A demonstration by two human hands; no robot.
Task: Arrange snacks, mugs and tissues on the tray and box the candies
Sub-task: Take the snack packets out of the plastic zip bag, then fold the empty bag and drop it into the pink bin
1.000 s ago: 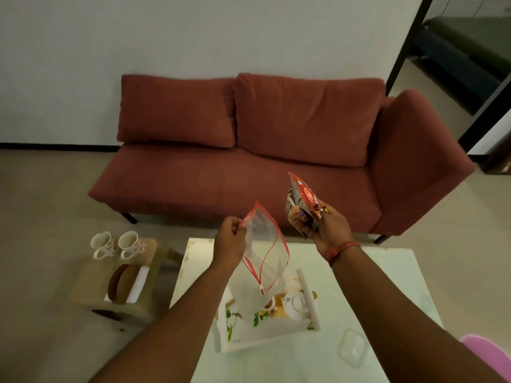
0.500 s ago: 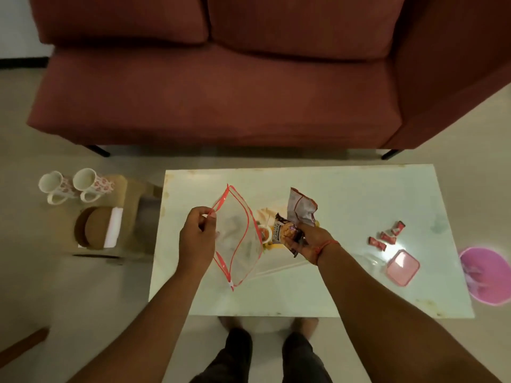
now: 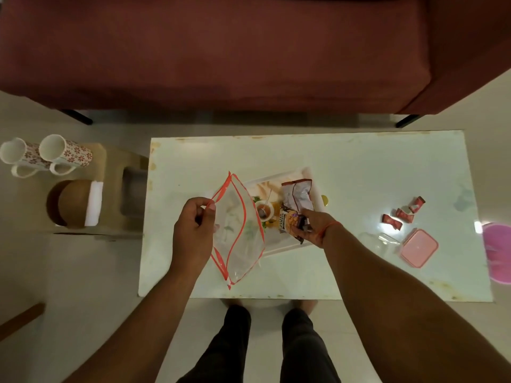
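Above the table's (image 3: 359, 167) left half, one zip bag (image 3: 237, 230) is pinched by the left hand (image 3: 193, 230); one snack packet (image 3: 294, 208) is gripped by the right hand (image 3: 315, 225). Three candies (image 3: 402, 215) lie near the right edge.

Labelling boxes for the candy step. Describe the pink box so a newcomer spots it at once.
Start at the pale table in front of the red sofa and go to its right end. The pink box lies flat near the front right corner, just nearer than the red candies. It is square with rounded corners, unlike the round pink bowl off the table's edge.
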